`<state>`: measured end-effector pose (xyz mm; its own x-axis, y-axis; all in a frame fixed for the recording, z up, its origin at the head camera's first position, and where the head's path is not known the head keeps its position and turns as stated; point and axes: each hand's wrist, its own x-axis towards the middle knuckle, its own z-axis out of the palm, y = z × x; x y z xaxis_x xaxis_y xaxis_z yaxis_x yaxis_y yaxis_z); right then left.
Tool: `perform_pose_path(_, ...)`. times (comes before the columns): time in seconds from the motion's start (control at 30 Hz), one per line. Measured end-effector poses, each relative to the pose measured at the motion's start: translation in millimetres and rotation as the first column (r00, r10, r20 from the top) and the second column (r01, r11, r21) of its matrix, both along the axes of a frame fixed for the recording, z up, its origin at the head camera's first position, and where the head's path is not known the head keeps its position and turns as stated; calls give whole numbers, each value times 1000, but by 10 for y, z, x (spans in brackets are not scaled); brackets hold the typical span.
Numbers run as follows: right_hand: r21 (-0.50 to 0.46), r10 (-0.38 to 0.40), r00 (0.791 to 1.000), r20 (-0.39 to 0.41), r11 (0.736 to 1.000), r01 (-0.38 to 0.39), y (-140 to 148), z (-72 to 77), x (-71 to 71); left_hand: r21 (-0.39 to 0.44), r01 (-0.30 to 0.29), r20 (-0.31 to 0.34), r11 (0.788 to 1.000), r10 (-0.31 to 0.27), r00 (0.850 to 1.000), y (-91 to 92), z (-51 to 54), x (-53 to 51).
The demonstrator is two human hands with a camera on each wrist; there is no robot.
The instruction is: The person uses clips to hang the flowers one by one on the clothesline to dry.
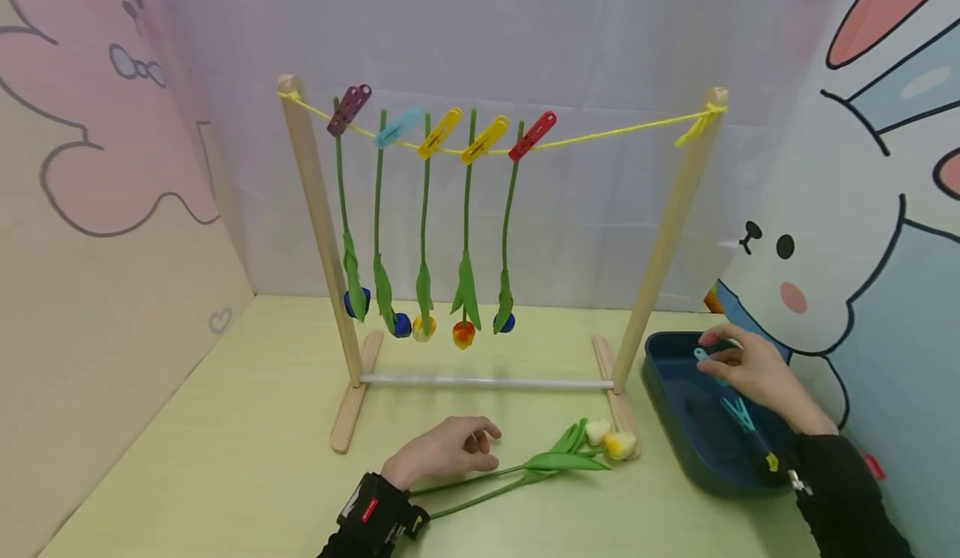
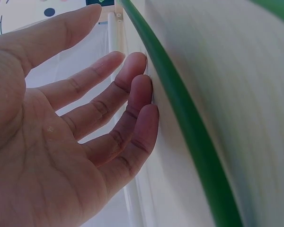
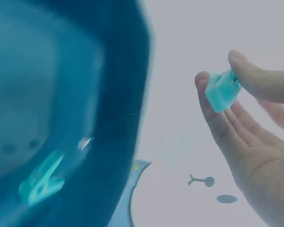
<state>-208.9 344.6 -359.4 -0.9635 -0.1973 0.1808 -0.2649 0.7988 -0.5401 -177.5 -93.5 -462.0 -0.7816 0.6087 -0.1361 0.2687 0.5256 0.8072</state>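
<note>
Over the dark blue tray (image 1: 678,425), my right hand (image 1: 761,379) pinches a light blue clothespin (image 3: 222,92) between thumb and fingertips. Another light blue clothespin (image 1: 738,415) lies inside the tray. My left hand (image 1: 442,450) is by the table top with loosely bent fingers and holds nothing. Close beside it run the green stems (image 2: 180,104) of two artificial tulips lying on the table. Their blooms, a white tulip head (image 1: 597,432) and a yellow-and-white tulip head (image 1: 621,445), point right, toward the stand's right foot.
A yellow line (image 1: 622,132) spans a wooden stand (image 1: 667,241). Several tulips hang heads down from it, held by a purple clothespin (image 1: 348,111), a light blue one, two yellow ones and a red clothespin (image 1: 532,135). A white bar (image 1: 487,383) joins the stand's feet.
</note>
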Motion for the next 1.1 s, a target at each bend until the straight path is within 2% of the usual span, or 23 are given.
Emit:
perform_pose_path(0.07, -106, -29, 999, -30, 994, 25, -39, 28, 80, 6, 2, 7, 1000, -2, 1000, -1, 25, 4)
perform_pose_path(0.13, -247, -36, 999, -37, 969, 26, -99, 24, 160, 7, 3, 11, 1000, -3, 1000, -4, 27, 0)
perform_pose_path(0.17, -321, -35, 999, -32, 947, 23, -142, 19, 194, 7, 3, 10, 1000, -3, 1000, -7, 25, -2)
perform_pose_path(0.23, -461, -12, 1000, -14, 887, 4, -243, 11, 241, 3, -2, 16, 1000, 2, 1000, -13, 19, -10)
perform_pose_path(0.3, -560, 20, 1000, -11, 828, -23, -360, 13, 259, 0, -6, 15, 1000, 6, 1000, -16, 14, -19)
perform_pose_path(0.4, -630, 76, 996, -34, 772, -81, -524, 33, 252, 1, -8, 10, 1000, 8, 1000, -16, 10, -32)
perform_pose_path(0.53, -660, 167, 983, -78, 731, -176, -709, 45, 250, -5, -3, 3, 1000, 3, 1000, -14, 0, -34)
perform_pose_path(0.67, -689, 284, 952, -114, 668, -282, -851, 15, 271, -6, -2, 12, 1000, 2, 1000, -4, -6, -22)
perform_pose_path(0.73, -687, 338, 933, -123, 650, -325, -894, -8, 281, -4, 3, 10, 1000, -3, 1000, 2, -8, -14)
perform_pose_path(0.8, -676, 364, 924, -115, 653, -342, -918, -28, 285, -7, 2, 13, 1000, -2, 1000, 5, -13, -7)
perform_pose_path(0.83, -666, 365, 925, -104, 666, -337, -926, -34, 290, -10, 4, 12, 1000, -4, 1000, 5, -12, -3)
perform_pose_path(0.97, -604, 314, 949, -29, 751, -267, -933, -42, 301, -37, 14, 5, 999, -14, 1000, -2, -8, -4)
perform_pose_path(1.1, -587, 259, 963, 75, 792, -167, -934, -18, 299, -62, 31, -11, 998, -32, 999, -9, 6, -20)
